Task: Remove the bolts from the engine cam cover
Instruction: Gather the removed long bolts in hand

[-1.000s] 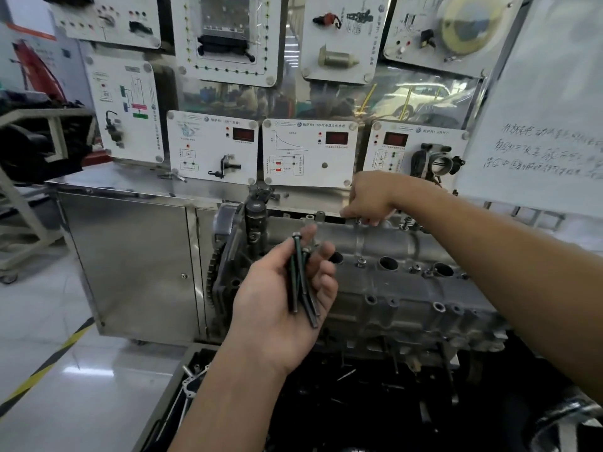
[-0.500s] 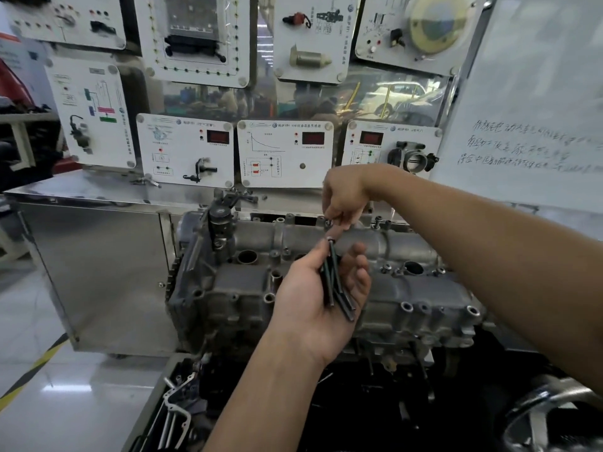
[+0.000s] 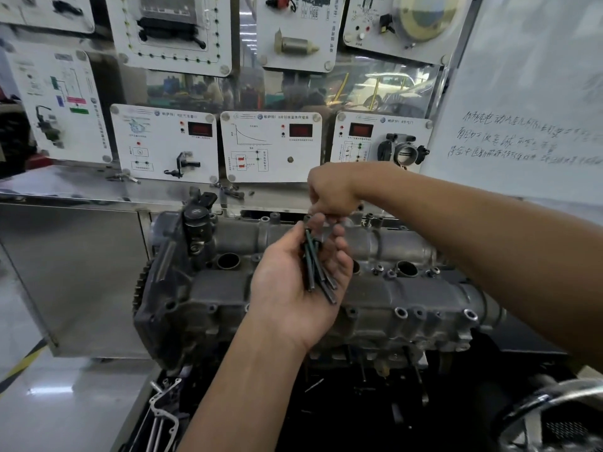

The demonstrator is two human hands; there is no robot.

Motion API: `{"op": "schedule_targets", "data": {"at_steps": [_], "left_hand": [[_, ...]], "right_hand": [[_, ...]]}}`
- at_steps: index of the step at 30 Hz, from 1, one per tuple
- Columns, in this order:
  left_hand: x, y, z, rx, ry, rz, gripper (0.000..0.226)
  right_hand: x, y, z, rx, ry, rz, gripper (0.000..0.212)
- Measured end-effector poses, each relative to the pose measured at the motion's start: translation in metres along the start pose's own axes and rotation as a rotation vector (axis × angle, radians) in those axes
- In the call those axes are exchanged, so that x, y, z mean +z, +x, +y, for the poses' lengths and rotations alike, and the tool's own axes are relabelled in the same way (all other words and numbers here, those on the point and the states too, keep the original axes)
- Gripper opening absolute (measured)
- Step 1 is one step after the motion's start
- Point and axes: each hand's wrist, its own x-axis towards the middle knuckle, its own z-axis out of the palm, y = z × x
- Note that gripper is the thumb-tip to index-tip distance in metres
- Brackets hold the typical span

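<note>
The grey engine cam cover (image 3: 408,291) lies across the middle of the view. Over it my left hand (image 3: 290,295) is palm up, its fingers curled round several long dark bolts (image 3: 314,272). My right hand (image 3: 332,190) hangs just above the left fingertips with its fingers bunched downward at the top of that bundle. It seems to pinch one bolt, most of which the fingers hide. A bolt head (image 3: 368,219) still stands at the cover's far edge, and socket heads (image 3: 378,270) sit near a round hole.
Behind the engine stands a steel cabinet (image 3: 81,272) with white training panels (image 3: 270,145) above it. A handwritten whiteboard (image 3: 522,125) is at the right. A loose gasket (image 3: 163,415) lies in the dark tray below, and a chrome wheel (image 3: 554,415) shows at the lower right.
My right hand left the cover's far edge and came over to my left hand's fingertips. My left hand rose slightly, still holding the bolts. The view shifted right and closer.
</note>
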Motion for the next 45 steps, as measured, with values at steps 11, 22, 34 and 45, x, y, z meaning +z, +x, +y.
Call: {"op": "schedule_targets", "data": {"at_steps": [11,22,34,45], "left_hand": [[0.003,0.009,0.006,-0.008,-0.040,0.047,0.028],[0.005,0.020,0.000,0.038,-0.007,0.088,0.044],[0.005,0.029,-0.004,-0.014,-0.014,0.032,0.035],[0.005,0.034,-0.006,0.013,0.011,0.052,0.044]], "right_hand": [[-0.007,-0.001,0.002,-0.023,0.005,-0.089,0.014],[-0.088,-0.088,0.007,-0.243,0.434,-0.112,0.012],[-0.001,-0.057,0.071,0.224,0.014,-0.002,0.047],[0.013,-0.057,0.058,0.055,-0.035,0.147,0.028]]}}
